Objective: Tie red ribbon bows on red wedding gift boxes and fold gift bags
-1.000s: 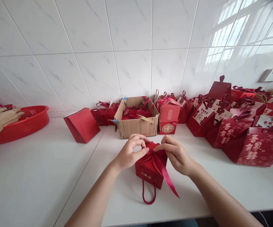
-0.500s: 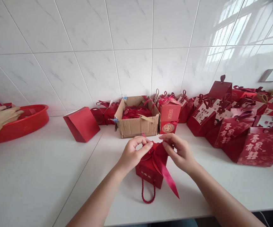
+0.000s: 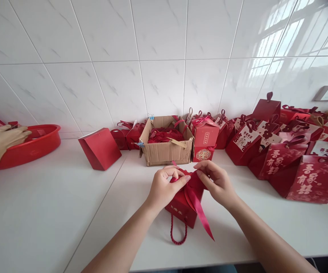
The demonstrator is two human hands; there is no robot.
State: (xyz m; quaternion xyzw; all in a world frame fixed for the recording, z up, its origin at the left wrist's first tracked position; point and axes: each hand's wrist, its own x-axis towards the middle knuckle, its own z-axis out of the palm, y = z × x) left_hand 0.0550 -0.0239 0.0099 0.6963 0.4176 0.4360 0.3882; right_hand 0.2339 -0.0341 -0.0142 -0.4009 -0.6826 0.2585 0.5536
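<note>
A small red gift box (image 3: 181, 208) stands on the white table in front of me, its twisted rope handle (image 3: 178, 242) hanging down at the front. A red satin ribbon (image 3: 199, 212) is bowed on its top, with one long tail trailing toward the lower right. My left hand (image 3: 168, 185) pinches the left part of the bow between thumb and fingers. On the right side, my right hand (image 3: 216, 182) pinches the other loop. The knot lies between both hands and is partly covered by the fingers.
Behind the gift box sits a cardboard box (image 3: 166, 151) of red ribbons, beside stacked red boxes (image 3: 205, 136). Many red bags (image 3: 308, 178) crowd the right. A plain red box (image 3: 100, 148) stands left. Another person's hand (image 3: 7, 136) is over a red basket (image 3: 39, 148).
My left hand has shifted slightly right, closer to the knot, still pinching the ribbon. The view has shifted a little. The other person's hand has moved slightly.
</note>
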